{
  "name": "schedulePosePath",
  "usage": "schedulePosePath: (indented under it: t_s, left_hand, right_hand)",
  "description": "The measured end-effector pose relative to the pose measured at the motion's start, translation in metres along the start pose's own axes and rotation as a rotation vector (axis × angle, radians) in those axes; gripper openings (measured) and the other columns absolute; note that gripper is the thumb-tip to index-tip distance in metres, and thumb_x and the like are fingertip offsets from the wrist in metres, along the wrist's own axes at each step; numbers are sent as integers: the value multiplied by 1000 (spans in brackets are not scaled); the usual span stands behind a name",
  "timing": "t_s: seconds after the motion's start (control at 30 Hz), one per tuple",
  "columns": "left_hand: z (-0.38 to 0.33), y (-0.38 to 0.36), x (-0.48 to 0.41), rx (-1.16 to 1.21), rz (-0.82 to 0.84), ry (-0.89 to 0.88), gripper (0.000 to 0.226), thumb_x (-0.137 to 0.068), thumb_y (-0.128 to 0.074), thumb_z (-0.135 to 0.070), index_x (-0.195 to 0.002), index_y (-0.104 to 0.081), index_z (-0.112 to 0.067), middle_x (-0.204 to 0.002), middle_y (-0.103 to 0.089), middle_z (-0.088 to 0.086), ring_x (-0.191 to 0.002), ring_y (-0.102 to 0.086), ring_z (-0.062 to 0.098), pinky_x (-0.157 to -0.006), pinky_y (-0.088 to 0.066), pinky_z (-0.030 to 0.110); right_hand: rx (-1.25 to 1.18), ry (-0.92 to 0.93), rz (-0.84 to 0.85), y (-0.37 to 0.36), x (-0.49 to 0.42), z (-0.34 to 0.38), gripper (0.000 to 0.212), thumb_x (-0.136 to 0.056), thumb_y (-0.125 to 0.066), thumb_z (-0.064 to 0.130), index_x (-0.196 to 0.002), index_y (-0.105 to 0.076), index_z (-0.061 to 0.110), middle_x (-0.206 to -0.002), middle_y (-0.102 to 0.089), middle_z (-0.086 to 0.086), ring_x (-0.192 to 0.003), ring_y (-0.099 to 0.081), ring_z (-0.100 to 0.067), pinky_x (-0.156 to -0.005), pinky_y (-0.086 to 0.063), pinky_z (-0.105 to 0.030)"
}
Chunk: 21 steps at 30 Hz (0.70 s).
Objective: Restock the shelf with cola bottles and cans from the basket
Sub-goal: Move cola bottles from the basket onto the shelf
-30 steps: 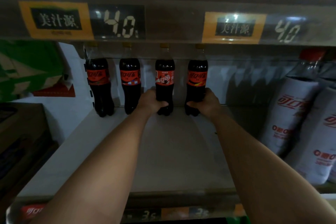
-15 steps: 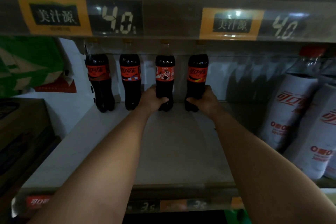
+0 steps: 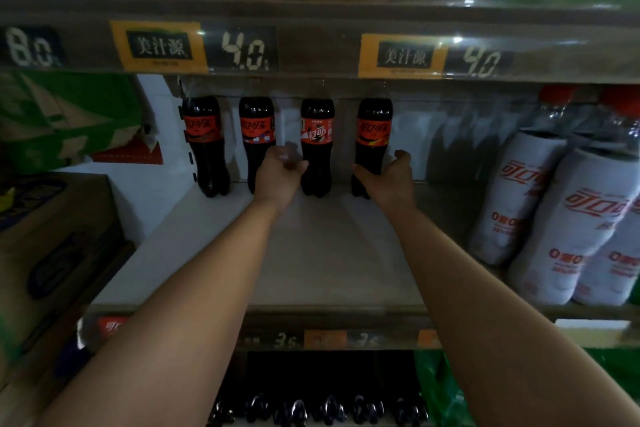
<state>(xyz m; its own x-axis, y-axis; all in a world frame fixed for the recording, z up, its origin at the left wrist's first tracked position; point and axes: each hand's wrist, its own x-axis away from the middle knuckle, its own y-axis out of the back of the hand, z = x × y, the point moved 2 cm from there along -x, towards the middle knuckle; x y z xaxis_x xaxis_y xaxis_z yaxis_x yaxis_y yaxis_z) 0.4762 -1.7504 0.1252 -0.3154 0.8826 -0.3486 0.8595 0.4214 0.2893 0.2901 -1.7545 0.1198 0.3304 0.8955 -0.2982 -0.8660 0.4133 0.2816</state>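
Note:
Four dark cola bottles with red labels stand in a row at the back of the white shelf [image 3: 322,263]. My left hand [image 3: 278,177] is blurred, between the second bottle [image 3: 257,128] and the third bottle [image 3: 317,135]. Its fingers are loose and its thumb is beside the third bottle. My right hand [image 3: 389,178] is curled round the lower part of the fourth bottle [image 3: 374,128], thumb in front and fingers on its right side. No basket is clearly in view.
Large white-labelled cola bottles [image 3: 568,218] lean at the right of the shelf. Cardboard boxes [image 3: 52,236] are stacked at the left. The upper shelf edge with price tags [image 3: 242,52] hangs low overhead. Dark bottle caps [image 3: 311,409] and something green [image 3: 440,392] sit below.
My left hand has let go of the third bottle and shifted a little to its left. Both bottles now stand at the back in line with the others. The camera has tilted slightly.

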Motion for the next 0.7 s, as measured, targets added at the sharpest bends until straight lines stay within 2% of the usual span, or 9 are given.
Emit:
schedulePosePath:
  t_s: [0.1,0.17,0.23,0.33,0.43,0.5,0.63,0.7]
  left_hand:
    - [-6,17,26,70,-35,-22,34,-91,-61,-13,-123,-52,-6,-100,-58,5,-100,-58,22,-87,-46,28]
    - [-6,31,45,120,-77,-32,31,-93,-59,-12,-122,-52,-7,-97,-59,4,-98,-61,24,-91,-50,36]
    - [-5,47,68,153,-112,-32,28,-94,-57,-16,-121,-52,-11,-100,-60,3,-98,-62,24,-91,-52,38]
    - [-10,66,97,221,-109,26,21,-96,-55,-24,-115,-55,-16,-99,-63,1,-95,-63,19,-82,-52,33]
    - [-19,87,132,232,-142,16,13,-97,-53,-26,-108,-57,-19,-89,-64,-2,-83,-61,15,-76,-51,32]
    - [-22,101,156,208,-156,-31,15,-96,-54,-27,-107,-58,-18,-94,-65,0,-83,-61,15,-78,-51,34]
    - [-20,127,206,196,-192,-97,5,-94,-55,-26,-96,-59,-24,-96,-66,3,-88,-63,19,-82,-54,39]
    - [-18,142,236,202,-180,-98,7,-95,-55,-25,-89,-57,-29,-90,-64,1,-84,-62,20,-79,-54,37]
  right_hand:
    - [-21,14,-82,6,27,6,58,-84,-70,23,-130,-42,2,-125,-58,-18,-114,-57,-31,-79,-39,-25]
    - [-17,-1,-46,10,46,11,38,-88,-63,24,-120,-54,5,-115,-65,-15,-107,-62,-31,-77,-44,-28]
    - [-4,16,11,14,72,16,27,-91,-58,25,-112,-63,9,-101,-69,-10,-96,-64,-28,-70,-44,-26]
    - [20,58,-39,25,106,22,25,-90,-57,28,-110,-64,15,-90,-64,-1,-82,-58,-19,-65,-39,-23]
    - [36,84,-95,36,141,33,25,-88,-58,29,-107,-66,16,-93,-65,0,-84,-56,-18,-70,-38,-24]
    - [22,104,-101,44,169,41,23,-88,-56,28,-106,-66,16,-93,-66,2,-85,-57,-18,-69,-38,-25]
    - [-26,120,-111,58,232,52,15,-91,-55,25,-101,-63,17,-83,-58,8,-75,-51,-11,-56,-33,-24]
    - [-45,100,-109,62,269,52,12,-91,-55,25,-97,-61,16,-75,-56,10,-65,-49,-6,-51,-30,-15]
